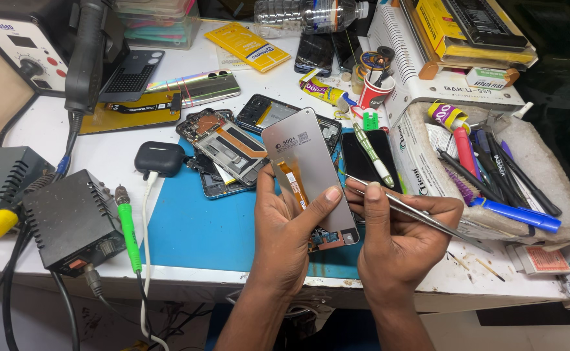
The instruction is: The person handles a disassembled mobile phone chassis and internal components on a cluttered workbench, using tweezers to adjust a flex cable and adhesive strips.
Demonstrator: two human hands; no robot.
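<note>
My left hand (pixel 283 235) holds a grey phone display panel (pixel 304 156) upright by its lower part, back side facing me, thumb pressed across it. An orange flex cable (pixel 293 183) runs down the panel's back. My right hand (pixel 398 244) grips metal tweezers (pixel 421 216), whose thin tips reach the panel's right edge. Both hands hover over the blue work mat (pixel 187 231).
Opened phones (pixel 229 151) and frames lie behind the panel. A dark earbud case (pixel 159 158), a green-handled soldering iron (pixel 127 227) and black power units (pixel 70 221) sit left. A white tray (pixel 557 169) of pens and tools stands right. A water bottle (pixel 307 14) lies at the back.
</note>
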